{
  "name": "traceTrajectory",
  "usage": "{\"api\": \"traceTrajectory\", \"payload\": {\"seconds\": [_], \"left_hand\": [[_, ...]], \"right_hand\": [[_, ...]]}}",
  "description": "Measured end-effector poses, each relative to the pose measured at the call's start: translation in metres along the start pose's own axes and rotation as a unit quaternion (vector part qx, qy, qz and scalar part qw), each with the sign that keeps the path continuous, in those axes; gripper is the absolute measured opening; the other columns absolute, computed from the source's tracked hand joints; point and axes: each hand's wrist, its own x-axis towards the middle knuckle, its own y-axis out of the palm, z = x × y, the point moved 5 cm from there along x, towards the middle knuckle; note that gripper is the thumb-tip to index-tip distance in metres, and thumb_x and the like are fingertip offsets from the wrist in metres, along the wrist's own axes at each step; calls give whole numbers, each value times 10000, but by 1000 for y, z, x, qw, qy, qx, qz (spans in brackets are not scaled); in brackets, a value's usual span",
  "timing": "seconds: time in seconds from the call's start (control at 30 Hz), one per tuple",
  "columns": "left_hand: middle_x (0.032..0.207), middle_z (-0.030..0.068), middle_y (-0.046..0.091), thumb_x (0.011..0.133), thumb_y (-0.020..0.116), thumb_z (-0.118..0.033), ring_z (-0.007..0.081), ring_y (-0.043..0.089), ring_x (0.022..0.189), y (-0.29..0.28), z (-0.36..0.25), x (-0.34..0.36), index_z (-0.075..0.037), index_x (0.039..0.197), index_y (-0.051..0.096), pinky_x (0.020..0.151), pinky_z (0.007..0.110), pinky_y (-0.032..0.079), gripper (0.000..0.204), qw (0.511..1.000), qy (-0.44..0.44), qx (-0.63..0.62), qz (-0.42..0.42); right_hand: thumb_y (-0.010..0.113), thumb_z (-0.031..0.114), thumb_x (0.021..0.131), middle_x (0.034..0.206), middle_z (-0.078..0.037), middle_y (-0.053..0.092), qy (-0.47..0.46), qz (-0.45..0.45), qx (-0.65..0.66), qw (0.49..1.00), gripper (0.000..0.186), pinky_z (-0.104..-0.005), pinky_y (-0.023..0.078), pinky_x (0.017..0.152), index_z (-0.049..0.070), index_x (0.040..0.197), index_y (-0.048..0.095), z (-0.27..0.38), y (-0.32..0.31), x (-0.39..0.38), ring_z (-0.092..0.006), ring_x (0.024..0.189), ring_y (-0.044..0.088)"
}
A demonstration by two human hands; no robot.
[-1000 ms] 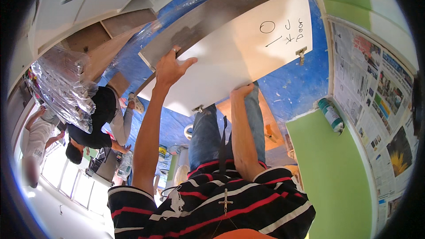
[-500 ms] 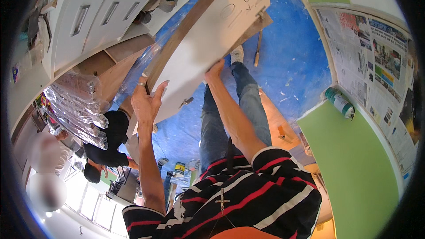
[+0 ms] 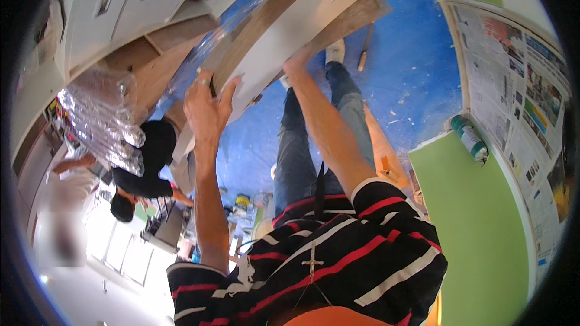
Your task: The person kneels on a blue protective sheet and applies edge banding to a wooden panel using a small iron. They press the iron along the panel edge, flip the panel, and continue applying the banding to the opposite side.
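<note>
I hold a long white panel with brown wood-look edges, tilted in front of me and reaching toward the top of the view. Dark handwritten marks show near its far end. My left hand is closed on its near left part, the thumb lying over the white face and the fingers around the brown edge. Gripping the opposite long edge is my right hand, slightly blurred, its fingertips hidden. A brown wooden strip runs along that right side, beyond my right hand.
Blue sheeting covers the floor, with a wooden-handled tool on it. White drawers and plastic-wrapped pieces stand left, near a bending person in black. At right are a green surface, a teal-and-white canister and a newspaper-covered wall.
The panel has moved up and away and tilted, showing less white face and more brown edge. Both my hands have moved with it, still gripping. The canister and wall appear shifted slightly right.
</note>
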Motion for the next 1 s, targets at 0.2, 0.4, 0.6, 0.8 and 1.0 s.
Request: {"api": "traceTrajectory", "payload": {"seconds": [0.2,0.4,0.6,0.8,1.0], "left_hand": [[721,188,624,802,861,-462,367,630,680,-14,17,16,-32,1010,656,624,453,476,520,997,-17,-70,4],[824,206,684,831,857,-388,331,646,733,-37,23,-5,-21,1050,655,693,411,513,473,999,-27,-41,-1],[835,191,673,820,877,-253,323,627,727,-73,16,1,-13,987,661,696,390,511,364,993,18,-87,-82],[814,194,635,797,877,-191,393,605,737,-101,4,3,-17,1032,650,693,425,492,370,992,90,-4,-89],[915,181,598,737,849,-109,408,621,807,-77,7,3,-31,1054,618,685,475,486,400,988,139,45,-48]], "right_hand": [[337,506,1031,1292,-72,654,2,-24,4,1000,577,-445,523,1013,94,1344,592,12,9,-22,-273,1177,638],[338,509,1032,1283,-68,656,40,-23,-4,999,573,-445,520,1015,100,1342,595,-2,21,-16,-274,1175,636],[339,511,1032,1274,-63,659,74,-8,22,997,570,-445,516,1017,107,1339,599,-35,85,5,-274,1173,634],[341,507,1032,1274,-80,655,119,108,72,984,564,-450,510,1006,116,1349,595,-79,161,11,-278,1176,619],[499,425,1030,984,-89,696,143,322,203,914,358,-408,580,785,111,1071,667,-129,173,58,-236,915,679]]}}
